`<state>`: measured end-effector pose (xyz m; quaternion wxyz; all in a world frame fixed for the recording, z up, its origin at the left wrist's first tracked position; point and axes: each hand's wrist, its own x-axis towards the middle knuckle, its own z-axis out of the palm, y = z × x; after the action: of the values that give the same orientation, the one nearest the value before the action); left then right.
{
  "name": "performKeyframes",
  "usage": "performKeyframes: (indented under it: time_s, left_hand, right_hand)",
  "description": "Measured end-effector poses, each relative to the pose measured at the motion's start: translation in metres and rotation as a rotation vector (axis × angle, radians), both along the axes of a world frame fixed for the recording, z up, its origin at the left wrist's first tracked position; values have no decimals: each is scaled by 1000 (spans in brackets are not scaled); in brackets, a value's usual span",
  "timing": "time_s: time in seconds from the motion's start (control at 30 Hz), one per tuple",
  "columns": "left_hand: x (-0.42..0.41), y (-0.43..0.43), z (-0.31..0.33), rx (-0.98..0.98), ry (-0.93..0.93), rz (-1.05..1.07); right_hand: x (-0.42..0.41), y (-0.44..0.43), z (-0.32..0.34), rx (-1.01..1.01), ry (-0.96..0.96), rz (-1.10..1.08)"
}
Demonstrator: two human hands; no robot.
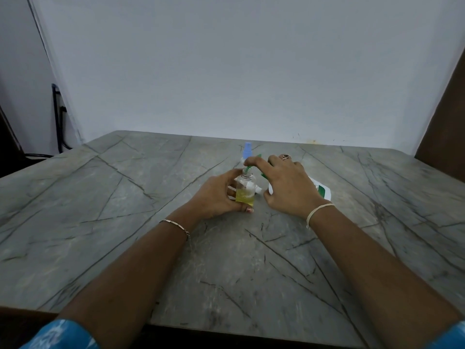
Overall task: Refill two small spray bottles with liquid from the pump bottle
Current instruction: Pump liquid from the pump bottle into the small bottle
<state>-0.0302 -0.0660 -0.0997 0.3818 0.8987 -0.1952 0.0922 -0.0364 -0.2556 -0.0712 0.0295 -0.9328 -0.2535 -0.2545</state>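
While my left hand clenches the open spray bottle mid-surface, my right hand wraps the pump bottle, finger on its green nozzle over the neck; I'd press slowly, spout centred. I count two spray bottles, the blue-capped one toward the far edge, and one pump bottle

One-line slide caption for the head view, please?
Left hand steadies open spray bottle; right hand presses pump bottle nozzle over its neck.
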Motion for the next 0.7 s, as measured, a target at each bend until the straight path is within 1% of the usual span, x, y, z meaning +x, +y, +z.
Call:
performKeyframes:
  time_s: [0.17, 0.5, 0.7]
  left_hand:
    - [-1, -1, 1, 5, -15, 5]
    - [-1, -1, -1, -14, -22, -3]
    - [-1, -1, -2, 6, -22, 2]
  right_hand:
    - [0, 0, 2, 30, 38, 20]
    - [-1, 0, 1, 54, 39, 28]
    - [3, 0, 1, 116, 106, 59]
